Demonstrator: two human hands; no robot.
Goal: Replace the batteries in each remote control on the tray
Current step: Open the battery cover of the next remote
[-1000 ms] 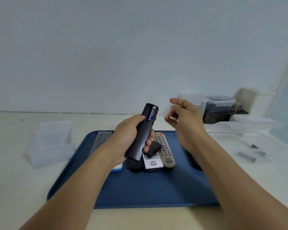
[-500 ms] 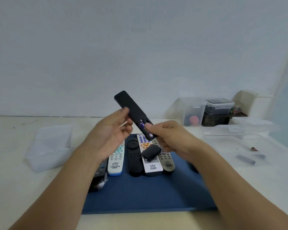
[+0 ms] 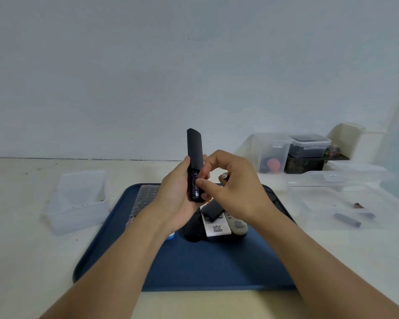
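The left hand (image 3: 177, 194) grips a black remote (image 3: 195, 155) upright above the blue tray (image 3: 207, 268) — its open compartment shows a battery (image 3: 195, 187). The right hand (image 3: 235, 192) pinches at that battery while holding a second battery (image 3: 224, 176) in its curled fingers. More remotes (image 3: 217, 226) lie on the tray on the desk (image 3: 21, 261).

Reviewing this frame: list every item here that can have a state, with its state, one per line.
black remote: upright in the left hand, battery bay open, one battery inside.
loose battery: held in the right hand.
battery cover: off, lying on the white remote.
blue tray: flat on the table, holding remotes.
clear box: open, lidless.
dark-contents container: lid on.
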